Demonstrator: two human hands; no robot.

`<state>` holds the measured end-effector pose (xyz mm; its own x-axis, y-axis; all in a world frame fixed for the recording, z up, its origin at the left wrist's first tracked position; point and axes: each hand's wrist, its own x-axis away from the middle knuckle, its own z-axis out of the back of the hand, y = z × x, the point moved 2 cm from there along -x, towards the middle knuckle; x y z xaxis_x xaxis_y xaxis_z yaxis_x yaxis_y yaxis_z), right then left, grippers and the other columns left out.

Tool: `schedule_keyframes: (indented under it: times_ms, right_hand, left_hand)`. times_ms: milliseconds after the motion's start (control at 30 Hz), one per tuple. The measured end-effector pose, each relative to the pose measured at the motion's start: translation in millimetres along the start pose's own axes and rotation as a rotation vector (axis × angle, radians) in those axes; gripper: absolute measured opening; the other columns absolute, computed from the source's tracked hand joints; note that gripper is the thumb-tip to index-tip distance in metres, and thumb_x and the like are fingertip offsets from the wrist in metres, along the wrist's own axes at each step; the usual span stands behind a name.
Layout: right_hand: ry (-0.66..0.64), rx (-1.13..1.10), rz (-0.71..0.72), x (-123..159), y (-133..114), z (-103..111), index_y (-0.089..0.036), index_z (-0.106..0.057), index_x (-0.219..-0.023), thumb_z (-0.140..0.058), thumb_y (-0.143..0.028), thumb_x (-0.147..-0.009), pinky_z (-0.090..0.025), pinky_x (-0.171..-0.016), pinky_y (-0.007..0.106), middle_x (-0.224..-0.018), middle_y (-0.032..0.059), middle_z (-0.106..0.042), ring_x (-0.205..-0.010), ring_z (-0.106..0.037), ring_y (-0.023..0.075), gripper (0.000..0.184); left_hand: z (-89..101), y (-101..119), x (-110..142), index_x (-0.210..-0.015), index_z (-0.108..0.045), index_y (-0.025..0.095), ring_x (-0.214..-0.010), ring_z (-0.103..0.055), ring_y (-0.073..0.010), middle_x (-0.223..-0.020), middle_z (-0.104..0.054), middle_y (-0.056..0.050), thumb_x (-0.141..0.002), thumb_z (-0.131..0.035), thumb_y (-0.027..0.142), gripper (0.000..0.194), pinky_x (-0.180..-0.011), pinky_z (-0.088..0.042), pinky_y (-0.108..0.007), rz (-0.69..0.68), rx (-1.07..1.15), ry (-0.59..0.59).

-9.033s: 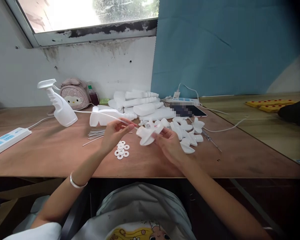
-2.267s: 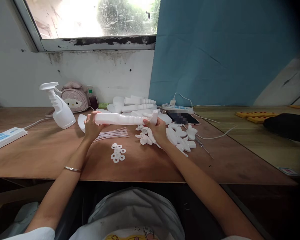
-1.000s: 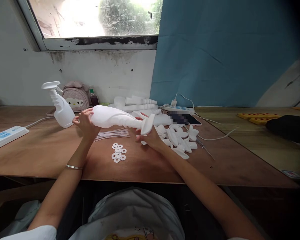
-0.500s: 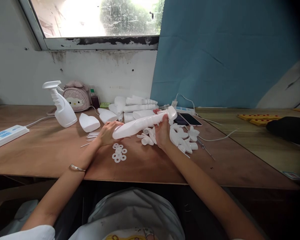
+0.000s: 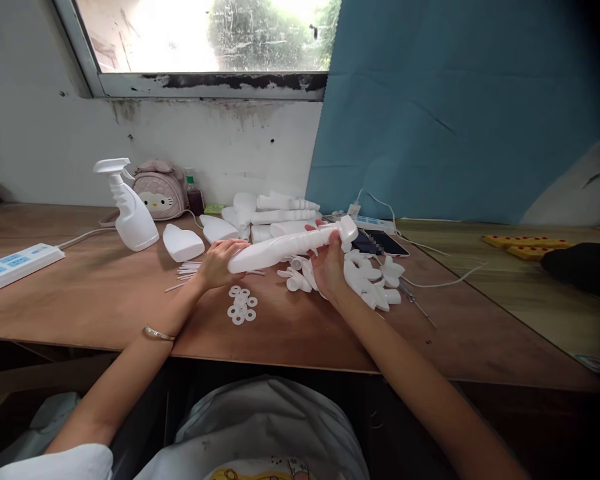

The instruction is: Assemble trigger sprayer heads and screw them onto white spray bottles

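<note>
A white spray bottle (image 5: 280,248) lies nearly level above the table, its sprayer head (image 5: 349,229) to the right. My left hand (image 5: 221,263) is closed around the bottle's base end. At the neck and head, my right hand (image 5: 329,263) grips with thumb and fingers. Below the bottle is a small cluster of white ring washers (image 5: 241,305). Thin white tubes (image 5: 187,269) lie beside my left hand. Loose white sprayer heads (image 5: 375,283) are heaped by my right hand, which hides part of them.
Another spray bottle (image 5: 136,217) stands upright at the left, near a pink bag (image 5: 160,193). White bottles (image 5: 285,217) are piled at the back. A power strip (image 5: 20,267) lies far left. Right of the heap are a phone (image 5: 390,243) and a screwdriver (image 5: 415,301).
The view has shifted slightly, so most things appear a little further right. Both hands keep their hold on the spray bottle, which looks almost unchanged in tilt.
</note>
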<state>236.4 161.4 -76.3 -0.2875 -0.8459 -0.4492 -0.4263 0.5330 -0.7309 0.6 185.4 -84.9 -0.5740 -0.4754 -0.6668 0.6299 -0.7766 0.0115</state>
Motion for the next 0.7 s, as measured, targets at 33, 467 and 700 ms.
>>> schedule_keyframes:
  times_ms: [33,467,700]
  right_hand:
    - [-0.008,-0.004,0.000,1,-1,-1,-0.025,-0.055,-0.105,-0.047,-0.057,-0.076,-0.043,-0.083,0.033,-0.107,0.0044,-0.061,-0.110,-0.049,0.0198,0.044]
    - [-0.229,-0.047,-0.057,11,-7,-15,-0.036,-0.047,-0.116,-0.051,-0.060,-0.072,-0.043,-0.087,0.035,-0.111,-0.0010,-0.059,-0.108,-0.052,0.0196,0.050]
    - [-0.146,-0.031,-0.011,9,-6,-10,-0.033,-0.044,-0.116,-0.051,-0.053,-0.076,-0.044,-0.089,0.036,-0.109,-0.0015,-0.059,-0.100,-0.056,0.0182,0.045]
  left_hand:
    - [0.7,0,0,-0.114,-0.046,0.018,-0.108,-0.050,-0.0228,-0.116,-0.056,-0.008,-0.065,-0.058,0.033,0.052,-0.090,-0.035,-0.034,-0.003,-0.004,0.010]
    - [7.6,-5,4,-0.122,-0.041,0.017,-0.116,-0.044,-0.0250,-0.123,-0.051,-0.013,-0.073,-0.049,0.020,0.050,-0.093,-0.032,-0.039,-0.023,-0.172,0.303]
    - [4.7,-6,7,-0.120,-0.044,0.018,-0.117,-0.045,-0.0260,-0.120,-0.054,-0.013,-0.074,-0.044,0.015,0.046,-0.093,-0.030,-0.042,-0.035,-0.294,0.413]
